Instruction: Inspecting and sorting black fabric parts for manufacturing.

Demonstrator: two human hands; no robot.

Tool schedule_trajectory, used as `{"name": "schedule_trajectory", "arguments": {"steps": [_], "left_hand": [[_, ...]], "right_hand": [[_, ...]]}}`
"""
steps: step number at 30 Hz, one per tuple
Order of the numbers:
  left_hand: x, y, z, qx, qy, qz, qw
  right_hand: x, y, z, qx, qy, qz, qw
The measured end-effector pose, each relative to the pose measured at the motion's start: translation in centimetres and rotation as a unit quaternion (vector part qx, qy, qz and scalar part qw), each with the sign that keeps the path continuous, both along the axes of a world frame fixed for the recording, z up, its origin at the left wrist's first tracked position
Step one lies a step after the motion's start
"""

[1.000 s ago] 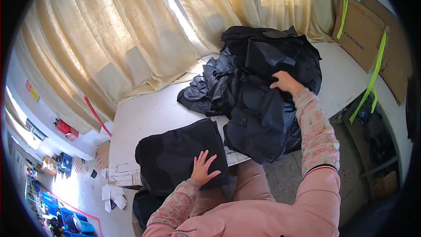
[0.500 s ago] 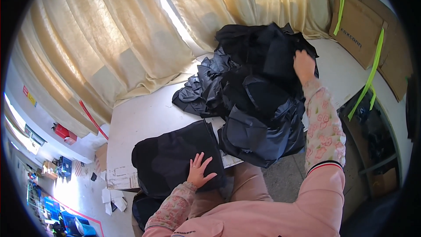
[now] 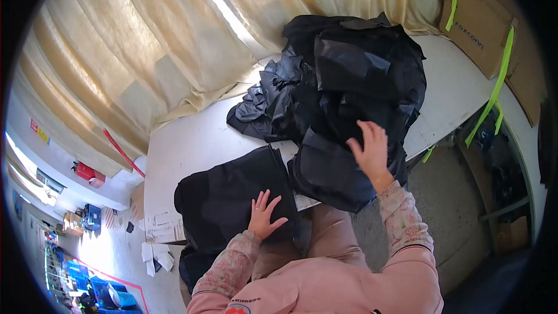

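Observation:
A flat, layered stack of black fabric pieces (image 3: 224, 189) lies at the table's near edge. My left hand (image 3: 266, 216) rests palm down on its right part, fingers spread, holding nothing. To the right and farther back rises a loose, crumpled heap of black fabric (image 3: 401, 75), some of its surfaces slightly shiny. A smoother black piece (image 3: 349, 64) is spread over its far top. Above the near side of the heap is my right hand (image 3: 373, 154), its fingers apart and nothing in them. I cannot tell whether it touches the cloth.
The white table (image 3: 186, 145) backs onto beige curtains (image 3: 145, 40). Cardboard sheets (image 3: 476, 29) with a yellow-green strap (image 3: 494, 93) lean at the right. A red bar (image 3: 123, 152) slants beside the table's left end. White scraps (image 3: 156, 256) lie on the floor at left.
My right hand has come from the heap's far right edge back toward me, and its fingers have opened. A fabric piece now lies flatter across the heap's top. My left hand stays on the stack.

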State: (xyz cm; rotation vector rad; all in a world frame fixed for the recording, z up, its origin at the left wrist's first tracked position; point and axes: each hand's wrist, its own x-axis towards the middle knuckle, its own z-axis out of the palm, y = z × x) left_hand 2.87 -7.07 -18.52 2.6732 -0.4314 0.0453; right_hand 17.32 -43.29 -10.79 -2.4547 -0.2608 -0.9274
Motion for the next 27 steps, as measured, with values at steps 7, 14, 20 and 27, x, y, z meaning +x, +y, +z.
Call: {"name": "schedule_trajectory", "arguments": {"steps": [7,14,20,27], "left_hand": [[-0.2,0.3,0.1,0.003,-0.017,0.006,1.000],[-0.3,0.7,-0.4,-0.011,-0.014,0.009,1.000],[0.0,0.1,-0.4,-0.015,-0.014,-0.004,1.000],[-0.2,0.0,-0.2,-0.012,-0.017,0.000,1.000]], "right_hand": [[5.6,-1.1,-3.9,-0.041,0.326,-0.072,0.942],[11.1,-3.4,1.4,0.213,-0.031,0.011,0.977],[6.9,-3.1,-1.2,-0.081,0.103,0.074,0.989],[-0.6,-0.5,8.5,-0.075,-0.170,0.029,0.982]]}}
